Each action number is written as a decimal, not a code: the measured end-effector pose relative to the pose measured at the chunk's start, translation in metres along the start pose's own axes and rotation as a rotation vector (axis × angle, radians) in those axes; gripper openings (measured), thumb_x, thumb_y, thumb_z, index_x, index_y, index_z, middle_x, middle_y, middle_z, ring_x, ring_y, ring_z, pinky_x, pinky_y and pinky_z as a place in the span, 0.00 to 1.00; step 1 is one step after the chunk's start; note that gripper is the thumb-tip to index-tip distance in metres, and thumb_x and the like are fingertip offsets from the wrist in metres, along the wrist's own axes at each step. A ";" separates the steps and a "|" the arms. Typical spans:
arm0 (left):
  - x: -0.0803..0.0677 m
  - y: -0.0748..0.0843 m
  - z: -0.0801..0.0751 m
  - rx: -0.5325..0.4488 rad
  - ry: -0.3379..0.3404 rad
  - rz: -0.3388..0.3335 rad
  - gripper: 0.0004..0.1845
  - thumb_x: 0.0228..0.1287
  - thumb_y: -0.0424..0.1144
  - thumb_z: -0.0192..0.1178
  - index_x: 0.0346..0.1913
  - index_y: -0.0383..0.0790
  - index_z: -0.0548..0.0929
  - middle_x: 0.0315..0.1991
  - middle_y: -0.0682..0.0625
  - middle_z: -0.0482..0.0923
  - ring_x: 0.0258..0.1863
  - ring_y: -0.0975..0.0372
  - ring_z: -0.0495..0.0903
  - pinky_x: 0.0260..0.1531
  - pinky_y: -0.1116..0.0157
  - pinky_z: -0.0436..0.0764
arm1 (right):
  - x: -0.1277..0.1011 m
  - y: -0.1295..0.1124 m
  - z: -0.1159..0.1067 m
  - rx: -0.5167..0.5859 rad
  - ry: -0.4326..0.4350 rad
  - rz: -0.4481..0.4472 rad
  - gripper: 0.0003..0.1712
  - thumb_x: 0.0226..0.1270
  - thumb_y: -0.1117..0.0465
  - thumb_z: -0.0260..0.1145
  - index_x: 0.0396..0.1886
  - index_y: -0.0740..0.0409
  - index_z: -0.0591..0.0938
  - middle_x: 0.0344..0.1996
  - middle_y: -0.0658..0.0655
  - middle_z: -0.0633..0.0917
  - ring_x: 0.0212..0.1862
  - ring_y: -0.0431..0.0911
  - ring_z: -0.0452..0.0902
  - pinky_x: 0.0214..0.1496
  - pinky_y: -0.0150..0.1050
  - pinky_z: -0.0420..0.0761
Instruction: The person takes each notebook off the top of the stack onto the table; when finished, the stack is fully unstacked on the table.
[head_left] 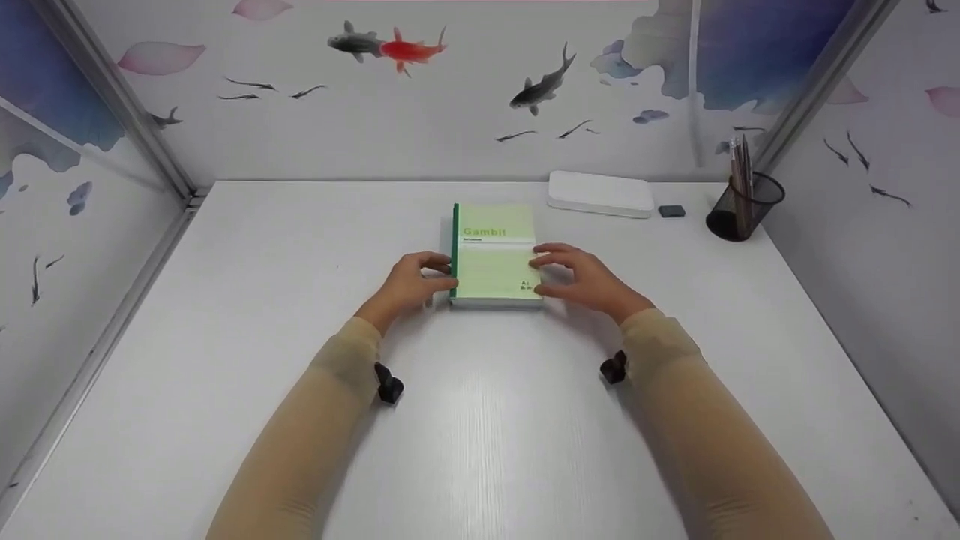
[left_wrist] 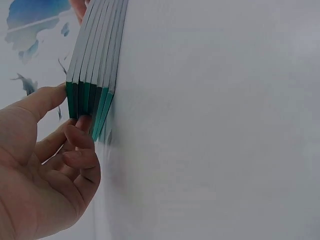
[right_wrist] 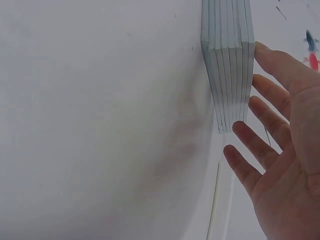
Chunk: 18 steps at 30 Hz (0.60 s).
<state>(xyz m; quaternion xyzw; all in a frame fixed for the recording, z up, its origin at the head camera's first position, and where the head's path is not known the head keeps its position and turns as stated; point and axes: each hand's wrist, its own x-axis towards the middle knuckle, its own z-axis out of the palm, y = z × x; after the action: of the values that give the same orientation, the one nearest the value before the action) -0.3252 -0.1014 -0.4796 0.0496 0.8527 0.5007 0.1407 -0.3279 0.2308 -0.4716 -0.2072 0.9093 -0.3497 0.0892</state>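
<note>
A neat stack of several notebooks [head_left: 495, 259] lies flat on the white table, the top one pale green with a dark green spine and the word Gambit. The left wrist view shows green and dark spines on the stack [left_wrist: 86, 92]. My left hand [head_left: 411, 283] touches this spine side, its thumb near the top cover's edge and its other fingers loosely bent beside the spines. On the opposite side, my right hand [head_left: 585, 279] has its fingers spread, with fingertips at the page edges [right_wrist: 232, 80]. Neither hand wraps round the stack.
Behind the stack, to the right, lies a flat white case [head_left: 600, 195] beside a small dark block [head_left: 672, 211]. A black mesh pen cup [head_left: 742, 214] with pencils stands at the table's back right corner. Printed panels with fish enclose the back and sides.
</note>
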 end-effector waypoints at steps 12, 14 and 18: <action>0.002 -0.001 -0.002 -0.109 0.047 -0.076 0.30 0.64 0.40 0.71 0.69 0.42 0.77 0.58 0.47 0.82 0.50 0.57 0.81 0.44 0.64 0.82 | -0.002 0.005 0.000 -0.015 0.011 -0.034 0.29 0.70 0.50 0.72 0.69 0.47 0.79 0.76 0.52 0.72 0.81 0.53 0.59 0.82 0.57 0.55; 0.000 0.000 -0.004 -0.159 0.049 -0.105 0.31 0.64 0.39 0.71 0.70 0.43 0.76 0.58 0.47 0.81 0.48 0.58 0.82 0.44 0.64 0.83 | -0.002 0.004 0.000 -0.032 0.008 -0.052 0.31 0.69 0.52 0.72 0.71 0.49 0.78 0.76 0.54 0.71 0.81 0.55 0.58 0.82 0.58 0.55; -0.003 0.000 -0.010 -0.265 0.025 -0.143 0.32 0.66 0.37 0.69 0.72 0.44 0.73 0.60 0.46 0.79 0.47 0.57 0.85 0.44 0.63 0.87 | 0.001 0.001 0.000 -0.066 -0.008 -0.077 0.33 0.69 0.53 0.72 0.72 0.51 0.77 0.77 0.57 0.69 0.80 0.59 0.57 0.81 0.61 0.54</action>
<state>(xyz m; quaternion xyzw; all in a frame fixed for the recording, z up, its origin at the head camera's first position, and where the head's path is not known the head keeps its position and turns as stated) -0.3253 -0.1103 -0.4742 -0.0367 0.7822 0.5980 0.1708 -0.3289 0.2310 -0.4727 -0.2462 0.9114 -0.3216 0.0725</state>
